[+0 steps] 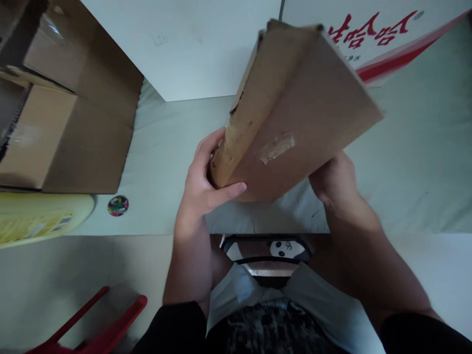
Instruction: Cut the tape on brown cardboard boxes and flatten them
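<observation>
A brown cardboard box (295, 108) is held tilted over the pale green cloth, a torn strip of clear tape on its broad face. My left hand (208, 179) grips its lower left corner, thumb on the broad face and fingers round the worn narrow side. Under the lower right edge, my right hand (335, 179) supports the box; its fingers are mostly hidden behind the cardboard.
Large brown cartons (88, 123) stand at the left. Below them lie a yellow bottle (44, 216) and a small round colourful disc (118, 205). White boxes (191, 49) line the back, one with red lettering. A red plastic piece (118, 324) is at lower left.
</observation>
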Demonstrator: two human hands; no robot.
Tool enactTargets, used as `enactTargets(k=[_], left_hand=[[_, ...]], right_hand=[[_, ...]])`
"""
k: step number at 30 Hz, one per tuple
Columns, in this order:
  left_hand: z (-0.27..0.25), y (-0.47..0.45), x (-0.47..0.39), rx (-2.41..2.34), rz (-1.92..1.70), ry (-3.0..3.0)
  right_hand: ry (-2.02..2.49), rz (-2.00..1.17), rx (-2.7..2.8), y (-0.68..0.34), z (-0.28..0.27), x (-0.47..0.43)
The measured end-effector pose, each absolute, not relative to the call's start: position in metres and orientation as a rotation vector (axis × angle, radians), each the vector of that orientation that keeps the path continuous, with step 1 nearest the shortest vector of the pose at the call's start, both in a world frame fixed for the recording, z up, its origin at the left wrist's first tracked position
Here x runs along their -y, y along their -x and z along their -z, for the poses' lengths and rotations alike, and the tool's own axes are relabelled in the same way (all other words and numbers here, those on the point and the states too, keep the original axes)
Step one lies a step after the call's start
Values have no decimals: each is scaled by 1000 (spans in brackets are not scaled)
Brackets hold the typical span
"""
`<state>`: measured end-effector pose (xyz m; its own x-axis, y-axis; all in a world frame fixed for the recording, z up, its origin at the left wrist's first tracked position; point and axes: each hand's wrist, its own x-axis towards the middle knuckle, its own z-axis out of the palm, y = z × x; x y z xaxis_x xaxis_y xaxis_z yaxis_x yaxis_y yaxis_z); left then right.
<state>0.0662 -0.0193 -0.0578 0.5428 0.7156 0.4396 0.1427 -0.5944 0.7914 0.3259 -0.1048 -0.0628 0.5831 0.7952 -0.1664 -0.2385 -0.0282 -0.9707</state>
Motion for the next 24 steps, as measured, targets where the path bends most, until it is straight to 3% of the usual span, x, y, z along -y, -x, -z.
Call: enactTargets(k=[5, 10, 17, 21, 24], left_hand=[[36, -53, 29, -799, -1037, -2306], [9, -46, 47, -883, -725, -2419], [-8, -54, 59, -861, -514, -2469], [5, -52, 50, -820, -724, -2282], [24, -51, 38, -759, -1058, -1793]], right_hand=[[1196, -721, 352, -341, 40, 101], [1251, -532, 513, -354, 39, 103], [1382, -605, 737, -339, 30, 116], [1301, -574, 644, -346, 37, 108], [1214, -532, 531, -355, 42, 101]])
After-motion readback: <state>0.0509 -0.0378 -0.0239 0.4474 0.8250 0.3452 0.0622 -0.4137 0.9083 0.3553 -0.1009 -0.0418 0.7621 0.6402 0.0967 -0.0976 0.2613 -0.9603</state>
